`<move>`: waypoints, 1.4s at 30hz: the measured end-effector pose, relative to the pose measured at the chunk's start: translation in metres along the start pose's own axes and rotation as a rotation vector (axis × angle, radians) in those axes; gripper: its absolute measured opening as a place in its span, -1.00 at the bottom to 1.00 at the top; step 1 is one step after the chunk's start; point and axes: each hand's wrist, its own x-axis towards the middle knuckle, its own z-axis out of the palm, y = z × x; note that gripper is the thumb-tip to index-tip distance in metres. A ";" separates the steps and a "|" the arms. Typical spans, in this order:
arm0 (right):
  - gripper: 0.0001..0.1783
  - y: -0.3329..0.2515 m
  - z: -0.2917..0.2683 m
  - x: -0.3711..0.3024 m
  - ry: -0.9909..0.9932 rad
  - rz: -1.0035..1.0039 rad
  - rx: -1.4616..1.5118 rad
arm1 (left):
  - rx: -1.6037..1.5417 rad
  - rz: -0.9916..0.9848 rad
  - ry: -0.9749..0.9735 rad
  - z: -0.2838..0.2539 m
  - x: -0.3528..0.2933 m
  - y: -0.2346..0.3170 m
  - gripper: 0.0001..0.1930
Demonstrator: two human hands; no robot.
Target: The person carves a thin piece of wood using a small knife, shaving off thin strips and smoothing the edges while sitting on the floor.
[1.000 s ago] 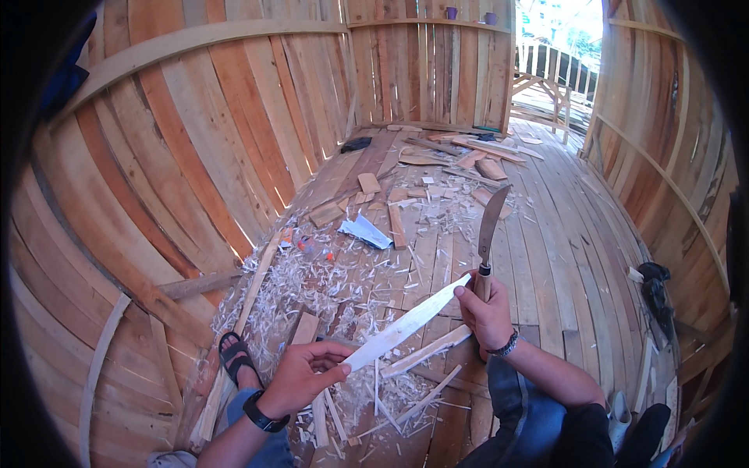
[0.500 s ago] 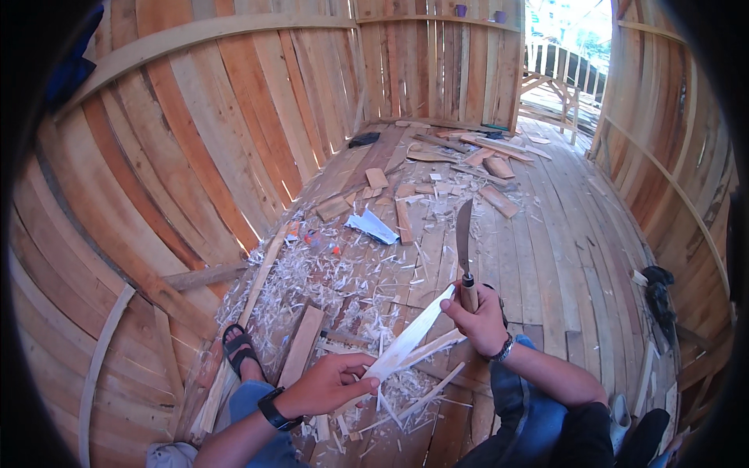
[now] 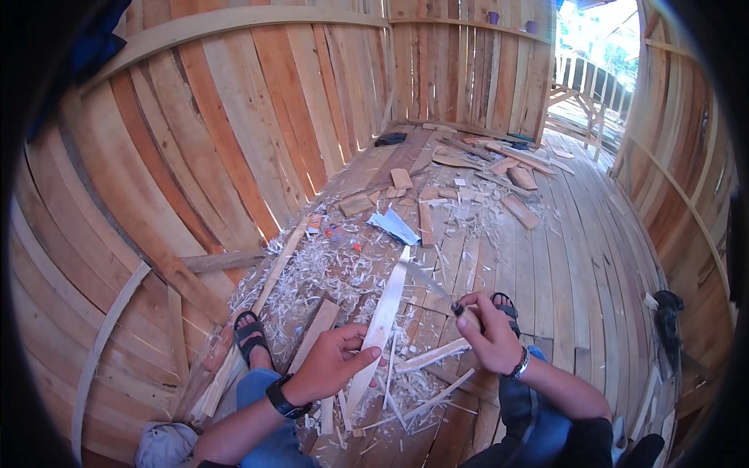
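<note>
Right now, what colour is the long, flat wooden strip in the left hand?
Pale cream: the wooden strip shows best in the head view.

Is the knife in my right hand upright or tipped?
Tipped: the knife slants well over to the left from your right hand, toward the pale wood strip.

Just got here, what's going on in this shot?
A person's left hand grips a long, flat, pale wooden strip toward its lower end. The right hand holds a wooden-handled knife with a long metal blade, pointed at the strip's upper end; whether it touches is unclear. Curled pale wood shavings lie scattered across the brown plank floor.
</note>
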 end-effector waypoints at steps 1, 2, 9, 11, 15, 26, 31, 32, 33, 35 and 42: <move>-0.67 -0.009 -0.002 -0.003 -0.060 -0.043 -0.086 | 0.002 0.017 0.024 -0.001 0.000 -0.002 -0.77; -0.68 -0.014 -0.002 -0.004 -0.116 -0.085 -0.172 | 0.009 0.036 0.034 -0.002 0.001 -0.003 -0.77; -0.63 -0.026 0.000 -0.001 -0.139 -0.006 -0.352 | 0.012 0.015 0.029 0.000 -0.003 0.002 -0.74; -0.63 -0.026 -0.001 -0.002 -0.149 -0.060 -0.371 | 0.007 0.003 0.019 0.001 -0.004 0.004 -0.73; -0.64 -0.029 -0.002 -0.003 -0.121 -0.178 -0.371 | -0.021 0.011 0.011 0.002 -0.003 0.006 -0.70; -0.66 -0.024 -0.013 0.000 -0.055 -0.055 -0.351 | -0.001 0.031 -0.012 0.001 -0.003 0.005 -0.67; -0.65 -0.023 -0.015 0.000 -0.050 -0.170 -0.406 | -0.003 0.058 0.012 0.003 -0.003 0.004 -0.67; -0.65 -0.023 -0.016 0.002 -0.039 -0.051 -0.441 | 0.004 0.049 -0.002 0.003 -0.003 0.004 -0.67; -0.65 -0.022 -0.016 0.001 -0.027 -0.077 -0.427 | 0.012 0.040 -0.017 0.001 -0.003 0.004 -0.67; -0.64 -0.018 -0.016 -0.001 -0.001 -0.138 -0.397 | 0.027 0.047 -0.023 0.001 -0.003 0.003 -0.67; -0.63 -0.017 -0.017 -0.001 0.009 -0.152 -0.421 | 0.072 0.044 0.010 0.004 -0.006 0.005 -0.67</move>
